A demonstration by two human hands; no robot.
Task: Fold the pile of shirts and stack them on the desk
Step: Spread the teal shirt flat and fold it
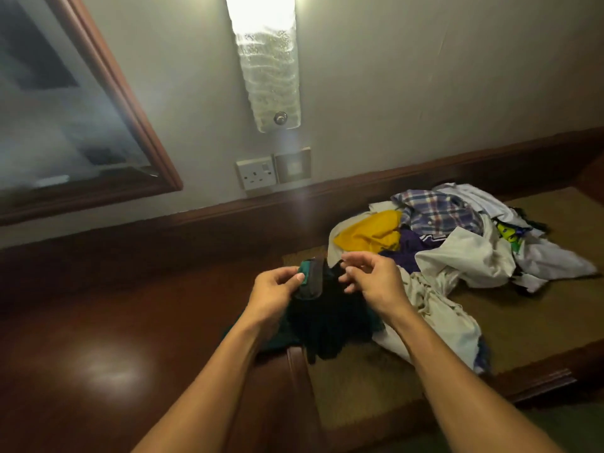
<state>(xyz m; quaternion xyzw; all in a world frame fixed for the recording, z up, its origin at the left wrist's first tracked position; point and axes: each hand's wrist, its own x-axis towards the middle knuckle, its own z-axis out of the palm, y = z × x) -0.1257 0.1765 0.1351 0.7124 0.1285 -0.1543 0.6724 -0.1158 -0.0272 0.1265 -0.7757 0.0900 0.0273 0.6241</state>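
Head view, your left hand (pixel 276 284) pinching the collar of a dark green shirt (pixel 330 322) at frame centre, your right hand (pixel 369 276) fingers loosely curled just beside it, pile of shirts (pixel 457 237) right on the worktop (pixel 98 338)

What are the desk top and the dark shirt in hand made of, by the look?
Desk: likely polished or lacquered dark reddish wood, since it mirrors the lamp as a soft glare. Dark shirt: soft fabric, matte, bunching in folds, with a teal collar edge; the exact fibre is unclear.
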